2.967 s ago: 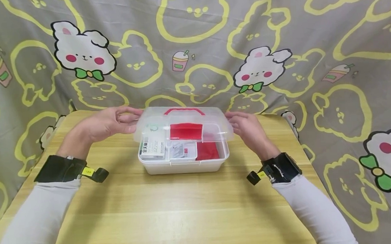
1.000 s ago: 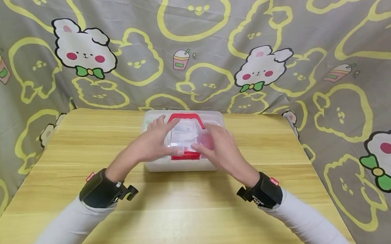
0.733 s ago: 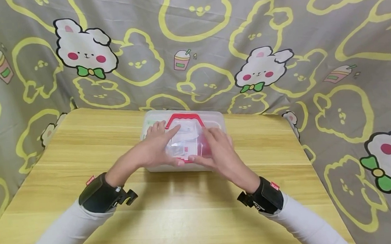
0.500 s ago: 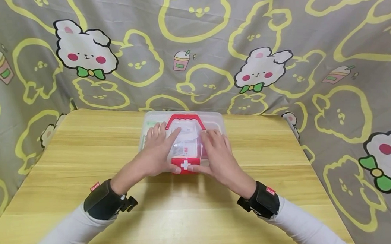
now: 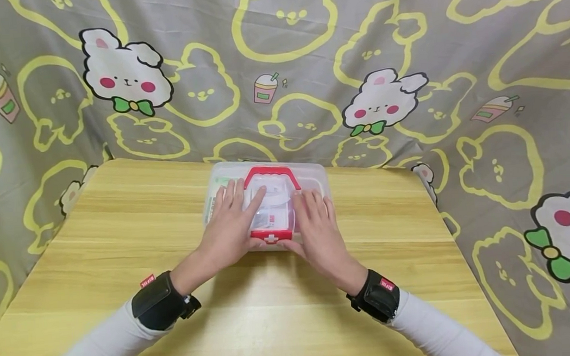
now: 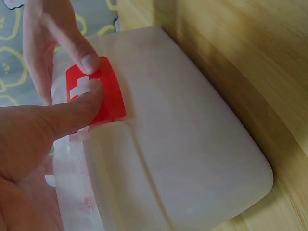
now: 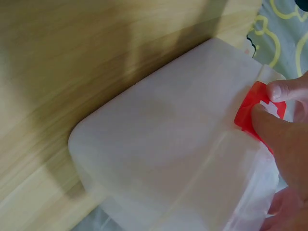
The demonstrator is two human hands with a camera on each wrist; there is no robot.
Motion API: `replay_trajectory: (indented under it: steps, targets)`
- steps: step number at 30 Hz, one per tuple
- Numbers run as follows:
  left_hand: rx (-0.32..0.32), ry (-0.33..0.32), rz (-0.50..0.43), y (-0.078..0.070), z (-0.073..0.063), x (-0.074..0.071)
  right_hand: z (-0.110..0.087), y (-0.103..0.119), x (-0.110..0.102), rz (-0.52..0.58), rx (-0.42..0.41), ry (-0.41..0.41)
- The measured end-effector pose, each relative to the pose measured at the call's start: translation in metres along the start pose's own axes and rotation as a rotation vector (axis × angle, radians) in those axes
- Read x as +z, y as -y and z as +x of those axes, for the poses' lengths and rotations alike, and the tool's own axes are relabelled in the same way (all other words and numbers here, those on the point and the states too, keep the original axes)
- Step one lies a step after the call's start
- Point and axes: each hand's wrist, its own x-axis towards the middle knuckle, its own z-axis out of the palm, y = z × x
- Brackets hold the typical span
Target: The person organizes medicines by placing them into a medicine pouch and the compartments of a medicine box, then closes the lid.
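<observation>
A first-aid box (image 5: pixel 309 172) with a clear lid, red handle (image 5: pixel 270 169) and white base (image 7: pixel 154 130) stands on the table, lid down. Its red latch (image 5: pixel 271 236) bears a white cross and lies folded against the front. My left hand (image 5: pixel 226 225) spreads its fingers over the lid's left part, its thumb pressing the latch. On the lid's right part rest the fingers of my right hand (image 5: pixel 321 233); that thumb also presses the latch, as both wrist views show. Through the lid appear a green-and-white carton (image 5: pixel 221 183) and white packets (image 5: pixel 272 192).
The wooden table (image 5: pixel 269 320) extends around the box. Behind it hangs a grey curtain (image 5: pixel 306 40) with yellow outlines and rabbit prints, close to the box's far side. Both wrists carry black straps (image 5: pixel 157 300).
The lid, raised and held at its sides earlier, has come down onto the base. Both hands have moved inward to the front, and the red latch has swung down under the thumbs.
</observation>
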Motion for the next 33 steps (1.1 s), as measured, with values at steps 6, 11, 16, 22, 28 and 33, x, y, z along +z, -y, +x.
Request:
replay_trajectory:
  steps: [6, 11, 16, 22, 28, 33]
  targets:
    - [0.023, -0.044, 0.043, 0.001, -0.002, 0.001, -0.004, -0.002, 0.001, -0.047, -0.04, -0.032]
    - [0.031, -0.057, 0.069, 0.003, -0.002, 0.003, -0.005, -0.004, 0.005, -0.115, -0.078, -0.086]
    - [0.037, -0.077, 0.086, 0.003, -0.001, 0.004, -0.004, -0.007, 0.011, -0.208, -0.137, -0.171]
    - [0.049, -0.104, 0.096, 0.005, 0.001, 0.004, -0.001, -0.009, 0.013, -0.233, -0.154, -0.21]
    - [0.039, -0.095, 0.069, 0.005, 0.002, 0.005, -0.002, -0.009, 0.012, -0.179, -0.121, -0.17]
    - [0.028, -0.093, 0.048, 0.003, 0.009, 0.007, 0.0, -0.01, 0.009, -0.053, -0.027, -0.108]
